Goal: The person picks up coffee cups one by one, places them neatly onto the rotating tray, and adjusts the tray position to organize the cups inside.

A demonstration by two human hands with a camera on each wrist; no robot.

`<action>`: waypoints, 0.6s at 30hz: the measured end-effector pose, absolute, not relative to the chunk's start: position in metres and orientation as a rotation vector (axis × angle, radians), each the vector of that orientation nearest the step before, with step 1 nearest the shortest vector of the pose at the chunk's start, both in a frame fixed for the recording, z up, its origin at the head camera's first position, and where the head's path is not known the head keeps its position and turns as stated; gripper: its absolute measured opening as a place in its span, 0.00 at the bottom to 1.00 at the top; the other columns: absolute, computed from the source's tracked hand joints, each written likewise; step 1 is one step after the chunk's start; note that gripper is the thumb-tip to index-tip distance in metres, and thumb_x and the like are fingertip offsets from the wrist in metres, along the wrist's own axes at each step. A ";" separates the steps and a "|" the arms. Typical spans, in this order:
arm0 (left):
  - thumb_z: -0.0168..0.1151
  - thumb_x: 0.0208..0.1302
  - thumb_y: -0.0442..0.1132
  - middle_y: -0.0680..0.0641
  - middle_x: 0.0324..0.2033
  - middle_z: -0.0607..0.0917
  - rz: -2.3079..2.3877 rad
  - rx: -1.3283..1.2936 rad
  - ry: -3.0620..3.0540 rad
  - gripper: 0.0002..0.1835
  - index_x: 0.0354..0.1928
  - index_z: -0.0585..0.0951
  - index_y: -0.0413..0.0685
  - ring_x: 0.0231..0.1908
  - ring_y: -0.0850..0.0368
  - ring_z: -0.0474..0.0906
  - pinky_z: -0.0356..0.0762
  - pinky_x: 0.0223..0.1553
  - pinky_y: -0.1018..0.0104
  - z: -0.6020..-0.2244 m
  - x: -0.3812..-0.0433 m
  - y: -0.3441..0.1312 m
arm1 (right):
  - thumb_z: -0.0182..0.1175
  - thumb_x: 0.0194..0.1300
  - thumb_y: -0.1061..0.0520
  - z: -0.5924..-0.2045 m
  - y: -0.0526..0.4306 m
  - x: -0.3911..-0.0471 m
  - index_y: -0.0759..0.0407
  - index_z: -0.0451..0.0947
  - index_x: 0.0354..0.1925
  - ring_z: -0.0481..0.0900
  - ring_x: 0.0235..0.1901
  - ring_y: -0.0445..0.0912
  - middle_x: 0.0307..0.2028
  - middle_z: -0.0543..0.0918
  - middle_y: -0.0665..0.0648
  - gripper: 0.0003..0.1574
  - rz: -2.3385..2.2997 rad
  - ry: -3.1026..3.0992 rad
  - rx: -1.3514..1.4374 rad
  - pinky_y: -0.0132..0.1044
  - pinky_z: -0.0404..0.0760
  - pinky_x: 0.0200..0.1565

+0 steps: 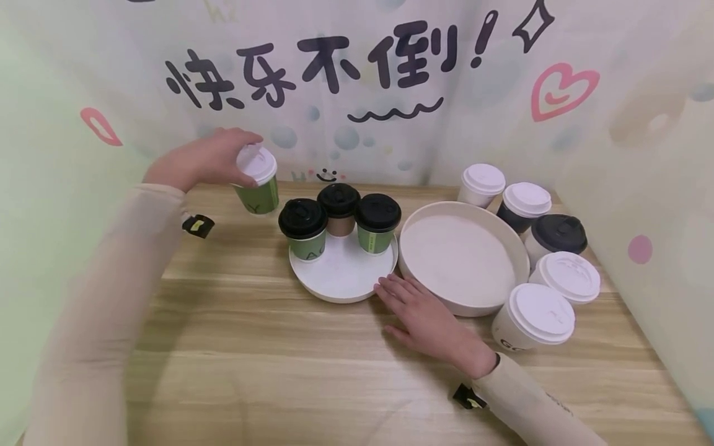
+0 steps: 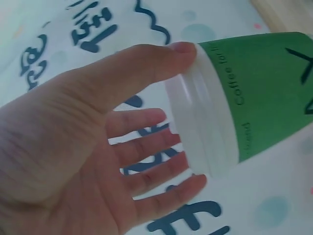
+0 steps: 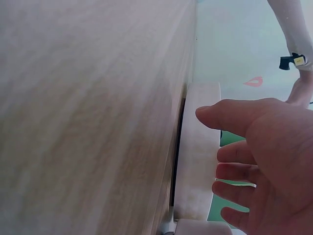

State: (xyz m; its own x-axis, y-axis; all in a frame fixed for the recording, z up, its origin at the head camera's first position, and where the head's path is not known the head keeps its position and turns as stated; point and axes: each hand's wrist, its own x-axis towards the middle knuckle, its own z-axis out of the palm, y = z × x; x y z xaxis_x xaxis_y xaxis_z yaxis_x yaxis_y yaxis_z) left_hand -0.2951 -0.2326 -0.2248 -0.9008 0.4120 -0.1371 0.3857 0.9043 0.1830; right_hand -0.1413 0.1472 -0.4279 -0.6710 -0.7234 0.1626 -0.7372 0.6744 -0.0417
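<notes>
Cup (image 1: 261, 198): green, dark print on the wall, "Coffee for" legible near the top; white lid (image 1: 260, 166) seated on, held at the lid's sides, roughly upright at the desk's (image 1: 268, 371) far left, base meeting the wood or just clear of it, cannot tell. Plate (image 1: 346, 284): round, white, low-rimmed, flat on the desk right of the cup and nearer the viewer, well short of touching it, thin dark line along its underside in the right wrist view.
</notes>
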 end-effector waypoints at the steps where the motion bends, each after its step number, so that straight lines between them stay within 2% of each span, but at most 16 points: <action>1: 0.72 0.53 0.41 0.28 0.64 0.70 0.219 0.607 2.897 0.48 0.73 0.60 0.34 0.57 0.34 0.69 0.72 0.59 0.37 -0.222 -0.292 -0.233 | 0.66 0.62 0.44 -0.428 0.147 -0.142 0.60 0.63 0.72 0.65 0.72 0.57 0.71 0.69 0.61 0.47 0.161 -2.747 1.210 0.54 0.63 0.74; 18: 0.78 0.46 0.41 0.30 0.58 0.74 0.123 0.568 2.887 0.47 0.69 0.66 0.34 0.54 0.36 0.71 0.77 0.52 0.39 -0.202 -0.239 -0.224 | 0.65 0.63 0.43 -0.429 0.148 -0.143 0.60 0.63 0.72 0.65 0.73 0.57 0.71 0.68 0.61 0.46 0.144 -2.760 1.215 0.54 0.63 0.74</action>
State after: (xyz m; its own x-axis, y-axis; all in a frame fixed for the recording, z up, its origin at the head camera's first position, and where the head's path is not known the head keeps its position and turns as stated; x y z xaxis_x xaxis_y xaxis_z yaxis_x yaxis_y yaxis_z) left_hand -0.2390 -0.2241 -0.2019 -0.9069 0.3830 -0.1759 0.3666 0.9227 0.1189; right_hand -0.1430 0.1478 -0.4294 -0.6696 -0.7274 0.1502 -0.7391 0.6726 -0.0375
